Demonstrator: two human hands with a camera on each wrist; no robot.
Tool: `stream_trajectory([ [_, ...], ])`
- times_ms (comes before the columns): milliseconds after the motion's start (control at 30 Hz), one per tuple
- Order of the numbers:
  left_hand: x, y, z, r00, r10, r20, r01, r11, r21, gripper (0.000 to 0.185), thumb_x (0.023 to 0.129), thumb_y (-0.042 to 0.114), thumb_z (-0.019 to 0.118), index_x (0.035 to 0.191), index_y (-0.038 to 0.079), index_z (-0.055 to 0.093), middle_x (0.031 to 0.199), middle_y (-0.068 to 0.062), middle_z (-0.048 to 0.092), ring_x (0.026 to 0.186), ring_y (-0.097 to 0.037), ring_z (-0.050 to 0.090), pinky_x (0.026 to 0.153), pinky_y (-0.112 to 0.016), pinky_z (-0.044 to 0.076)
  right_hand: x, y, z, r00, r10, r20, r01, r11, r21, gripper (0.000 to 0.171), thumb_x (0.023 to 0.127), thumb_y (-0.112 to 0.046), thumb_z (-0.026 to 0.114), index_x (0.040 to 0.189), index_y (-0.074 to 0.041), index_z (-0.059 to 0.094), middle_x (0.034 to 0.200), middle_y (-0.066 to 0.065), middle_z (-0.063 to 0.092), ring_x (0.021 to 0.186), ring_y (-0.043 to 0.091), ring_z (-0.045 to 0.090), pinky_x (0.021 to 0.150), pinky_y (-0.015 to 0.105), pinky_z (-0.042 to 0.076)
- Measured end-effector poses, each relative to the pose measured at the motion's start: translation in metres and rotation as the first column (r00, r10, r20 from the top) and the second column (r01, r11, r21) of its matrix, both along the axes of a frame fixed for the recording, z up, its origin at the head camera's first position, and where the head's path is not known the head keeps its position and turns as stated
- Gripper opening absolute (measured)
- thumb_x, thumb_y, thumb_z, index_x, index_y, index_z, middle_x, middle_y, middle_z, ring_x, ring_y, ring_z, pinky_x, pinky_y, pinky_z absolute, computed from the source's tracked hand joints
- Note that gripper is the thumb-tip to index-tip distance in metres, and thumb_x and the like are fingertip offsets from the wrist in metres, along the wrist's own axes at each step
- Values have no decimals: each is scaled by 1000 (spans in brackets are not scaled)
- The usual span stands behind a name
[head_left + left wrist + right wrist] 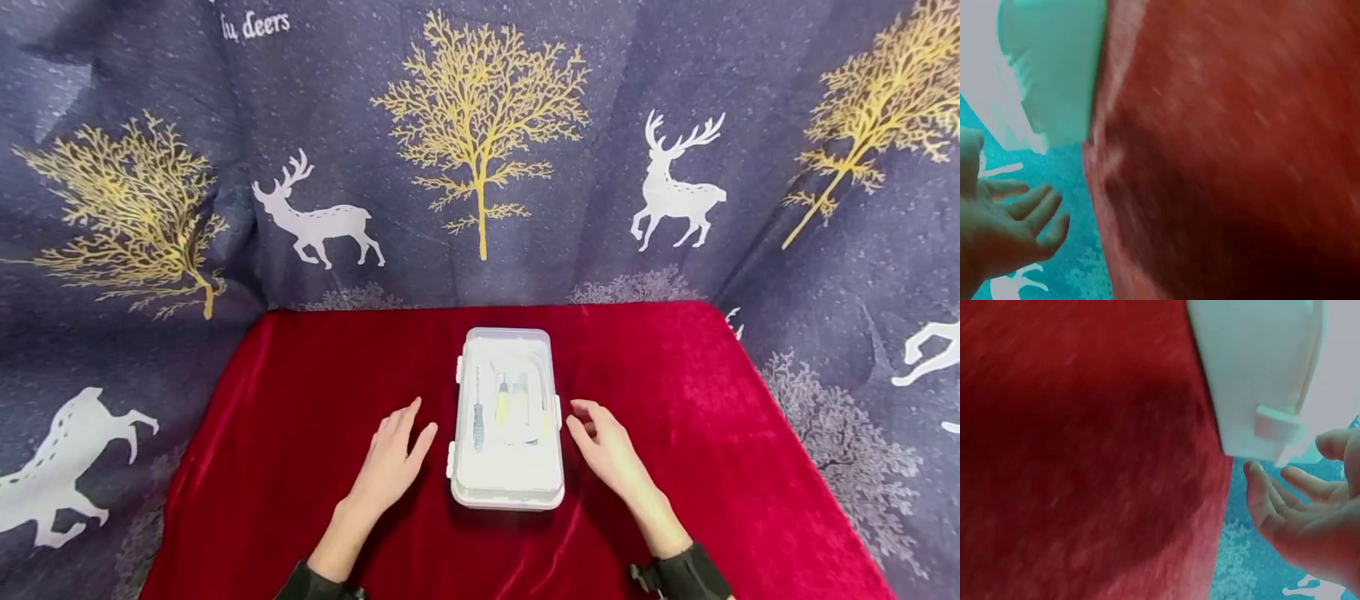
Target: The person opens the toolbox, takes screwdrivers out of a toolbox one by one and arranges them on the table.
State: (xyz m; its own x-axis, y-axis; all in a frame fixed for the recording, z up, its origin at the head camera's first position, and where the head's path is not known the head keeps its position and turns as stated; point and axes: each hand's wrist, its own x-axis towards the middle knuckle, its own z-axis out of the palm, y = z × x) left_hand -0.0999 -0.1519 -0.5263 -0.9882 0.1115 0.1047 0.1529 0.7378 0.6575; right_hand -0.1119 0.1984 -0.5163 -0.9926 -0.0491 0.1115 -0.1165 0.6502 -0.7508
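A closed white plastic box [508,421] with a see-through lid lies in the middle of the red velvet cloth [300,400]; a small screwdriver and yellow-handled tools show through the lid. My left hand [393,457] hovers just left of the box, fingers relaxed and straight, not touching it. My right hand [603,446] hovers just right of it, fingers loosely bent toward the side latch [558,413], holding nothing. In the left wrist view the left hand [1007,228] is spread below the box [1054,62]. In the right wrist view the right hand [1304,519] is near the latch [1279,428].
A dark blue backdrop [480,150] printed with gold trees and white deer hangs behind and around the table. The red cloth ends at the table's far edge [487,310] and slopes off at both sides.
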Motion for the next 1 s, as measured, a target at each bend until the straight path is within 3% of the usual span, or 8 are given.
stream_trajectory([
  [100,-4,9,2,999,25,29,-29,987,161,58,108,44,56,149,3,53,132,-11,65,121,-27,61,102,-50,50,-5,-5,2,998,15,60,-9,995,-99,33,104,-18,61,132,1,63,115,16,70,89,25,71,73,33,58],
  [200,-8,18,5,997,26,69,-43,966,257,51,108,40,57,142,3,60,125,-8,69,110,-24,66,94,-45,55,-8,-9,3,993,27,115,-8,986,-164,33,106,-18,59,131,2,62,111,16,70,84,24,71,66,30,58],
  [400,-14,38,10,982,-4,190,-65,933,354,53,106,45,58,138,3,62,123,-10,69,107,-21,66,87,-37,56,-11,-11,1,973,15,232,34,978,-205,34,109,-23,56,135,-2,60,112,14,70,82,18,69,64,30,57],
  [533,-16,47,11,986,18,163,-75,934,350,56,105,43,60,143,2,56,129,-16,64,117,-29,61,97,-44,52,-13,-13,-1,964,50,261,28,958,-286,36,110,-22,53,138,1,56,110,17,71,81,18,67,64,31,57],
  [667,-16,51,16,990,38,139,-82,941,327,59,104,37,64,148,2,47,135,-21,58,123,-35,58,102,-53,49,-16,-12,-4,948,142,284,-12,910,-415,40,111,-20,51,141,6,49,107,20,69,83,19,67,68,31,58],
  [767,-19,53,20,980,-2,199,-73,927,368,64,103,41,64,150,2,46,134,-21,59,117,-33,63,94,-49,55,-20,-8,-5,926,201,320,-15,866,-500,46,110,-20,53,145,8,44,107,20,67,86,20,68,73,31,59],
  [1000,-23,56,21,963,-43,265,-70,914,401,67,101,46,66,151,8,45,128,-17,62,99,-22,64,80,-36,56,-29,-1,-9,866,319,387,48,715,-698,52,108,-13,55,150,9,32,110,9,67,96,14,68,88,29,57],
])
